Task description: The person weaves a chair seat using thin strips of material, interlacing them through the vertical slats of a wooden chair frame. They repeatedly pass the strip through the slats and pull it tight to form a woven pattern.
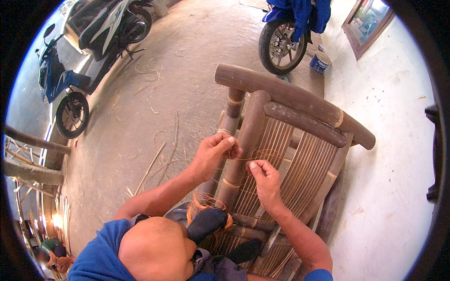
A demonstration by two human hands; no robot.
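Note:
A brown bamboo chair or bench (255,124), with thick round poles and a slatted panel, stands in front of me. My left hand (220,149) is by an upright pole, thumb and fingers pinched together. Just right of it, my right hand (265,182) pinches as well, over the slats (304,180). A thin orange-brown strand (272,153) runs between the two hands and loops over the slats. More orange strands (199,206) lie tangled around my dark-socked foot (206,225). The strand's ends are too fine to make out.
Loose pale strips (152,166) litter the concrete floor. Motorbikes stand at the far left (72,112) and far ahead (283,47), the latter beside a paint can (320,63). A white wall (384,140) borders the right. Bamboo poles (35,175) and another person (56,262) are at left.

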